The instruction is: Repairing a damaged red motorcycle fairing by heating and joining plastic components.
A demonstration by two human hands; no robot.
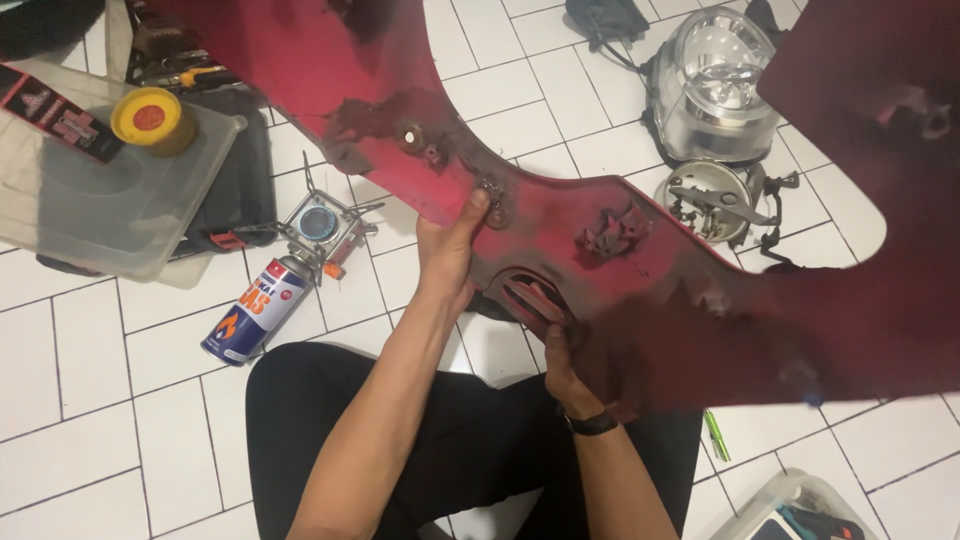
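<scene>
Red plastic motorcycle fairing panel [640,270], scuffed, inner side up with mounting tabs, held above lap. Left hand [447,255] grips its edge, thumb on top. Right hand [556,345] fingers curl through a slot. White tiled floor [90,400]; headlight [712,85], gas canister [252,310] nearby.

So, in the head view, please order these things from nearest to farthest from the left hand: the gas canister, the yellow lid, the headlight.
Measured from the left hand, which grips the red panel:
1. Gas canister, lying on the tiles on the hand's left side.
2. Headlight, up on the right.
3. Yellow lid, on the clear box at the far upper left.
</scene>
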